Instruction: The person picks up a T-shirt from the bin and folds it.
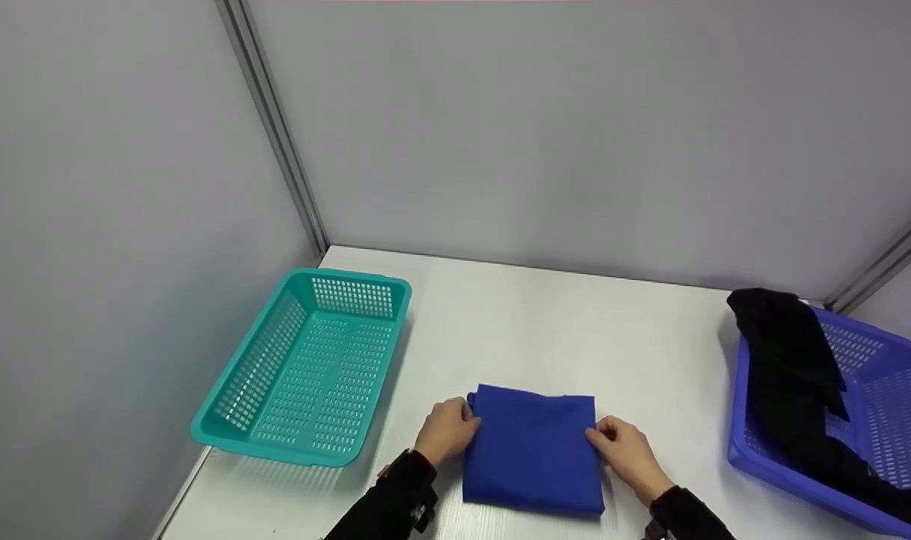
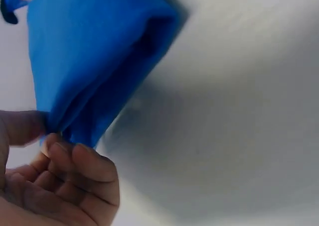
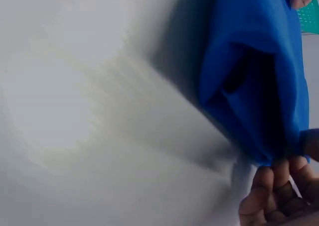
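Observation:
Between the two hands is a blue cloth, folded into a flat, nearly square bundle over the white table. My left hand pinches its left edge near the far corner, thumb on top and curled fingers beneath. On the opposite side my right hand pinches the right edge in the same way. In the left wrist view, the folded layers of the cloth show along its side, caught between thumb and fingers. The right wrist view shows the cloth's layers bulging open into a dark hollow beside the pinching fingers.
A teal perforated basket stands to the left on the white table. At the right, a purple basket has black cloth draped over its near side and corner. Grey panels wall in the table at the back and sides.

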Demonstrator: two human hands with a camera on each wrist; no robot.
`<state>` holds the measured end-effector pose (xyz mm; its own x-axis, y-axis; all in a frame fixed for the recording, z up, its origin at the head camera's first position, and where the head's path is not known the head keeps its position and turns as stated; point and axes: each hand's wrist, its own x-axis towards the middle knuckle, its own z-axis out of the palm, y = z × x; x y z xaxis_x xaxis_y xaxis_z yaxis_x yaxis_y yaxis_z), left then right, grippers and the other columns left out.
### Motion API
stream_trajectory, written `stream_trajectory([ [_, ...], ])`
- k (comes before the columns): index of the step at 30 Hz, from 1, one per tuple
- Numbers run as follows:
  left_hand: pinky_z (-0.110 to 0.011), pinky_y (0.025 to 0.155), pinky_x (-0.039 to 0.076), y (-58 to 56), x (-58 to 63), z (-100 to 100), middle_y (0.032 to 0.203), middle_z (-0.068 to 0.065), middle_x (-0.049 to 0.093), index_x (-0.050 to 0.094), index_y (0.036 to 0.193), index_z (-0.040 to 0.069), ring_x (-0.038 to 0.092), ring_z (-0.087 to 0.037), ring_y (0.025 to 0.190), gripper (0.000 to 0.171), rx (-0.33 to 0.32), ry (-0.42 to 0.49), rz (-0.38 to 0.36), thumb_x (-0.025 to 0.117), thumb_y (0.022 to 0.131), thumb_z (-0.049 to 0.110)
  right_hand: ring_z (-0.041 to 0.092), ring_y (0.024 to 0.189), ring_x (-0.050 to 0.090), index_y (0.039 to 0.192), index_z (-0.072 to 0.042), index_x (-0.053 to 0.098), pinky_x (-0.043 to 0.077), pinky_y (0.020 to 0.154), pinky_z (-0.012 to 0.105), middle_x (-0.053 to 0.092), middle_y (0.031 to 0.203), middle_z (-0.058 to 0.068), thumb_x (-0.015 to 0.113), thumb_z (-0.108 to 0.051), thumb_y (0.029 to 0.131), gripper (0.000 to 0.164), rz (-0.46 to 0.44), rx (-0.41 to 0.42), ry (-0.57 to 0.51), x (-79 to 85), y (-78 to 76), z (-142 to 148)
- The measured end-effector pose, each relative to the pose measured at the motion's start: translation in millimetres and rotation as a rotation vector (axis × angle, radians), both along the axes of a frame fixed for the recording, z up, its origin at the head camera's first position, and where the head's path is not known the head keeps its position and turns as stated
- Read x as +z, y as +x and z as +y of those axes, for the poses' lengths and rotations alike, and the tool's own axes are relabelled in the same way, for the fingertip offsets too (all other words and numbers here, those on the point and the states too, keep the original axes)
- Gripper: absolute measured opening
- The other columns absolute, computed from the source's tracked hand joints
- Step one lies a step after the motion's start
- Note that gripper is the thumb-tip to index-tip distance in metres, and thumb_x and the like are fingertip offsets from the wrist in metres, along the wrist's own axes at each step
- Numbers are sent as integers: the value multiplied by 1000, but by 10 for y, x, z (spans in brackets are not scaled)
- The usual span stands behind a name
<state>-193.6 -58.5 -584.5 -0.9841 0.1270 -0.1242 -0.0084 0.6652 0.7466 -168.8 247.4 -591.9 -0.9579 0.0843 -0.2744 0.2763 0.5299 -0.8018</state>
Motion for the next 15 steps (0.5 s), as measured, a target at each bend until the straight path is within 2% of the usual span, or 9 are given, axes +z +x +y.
stream_trajectory([
  [3,-31,59,41,44,9,-62,73,0,52,54,78,8,49,-15,65,24,-20,75,5,69,96,14,18,81,51,96,-4,64,41,67,29,56,88,2,65,-22,102,19,-4,1,-12,4,37,15],
  [5,-30,57,40,92,21,-106,73,1,52,54,78,9,49,-15,64,26,-42,108,-54,69,96,20,17,78,50,94,-5,64,40,65,29,55,85,1,66,-27,102,24,-43,23,-41,-1,76,30],
  [8,-27,51,38,174,20,-161,70,2,52,56,75,10,47,-13,59,28,-75,133,-149,71,95,21,16,74,48,88,-5,63,38,63,28,51,78,-1,69,-28,100,27,-90,92,-81,-14,141,53],
  [12,-25,47,38,298,-6,-217,68,2,52,59,75,8,47,-11,55,24,-87,178,-172,71,94,17,16,73,47,86,-6,60,37,62,26,48,75,-2,69,-27,100,28,-90,136,-111,-30,238,87],
  [15,-26,44,38,409,-17,-249,69,1,53,60,77,7,47,-12,53,24,-134,192,-214,75,90,20,15,72,47,85,-3,61,37,62,25,48,74,-3,68,-28,101,30,-84,208,-128,-42,319,126],
])
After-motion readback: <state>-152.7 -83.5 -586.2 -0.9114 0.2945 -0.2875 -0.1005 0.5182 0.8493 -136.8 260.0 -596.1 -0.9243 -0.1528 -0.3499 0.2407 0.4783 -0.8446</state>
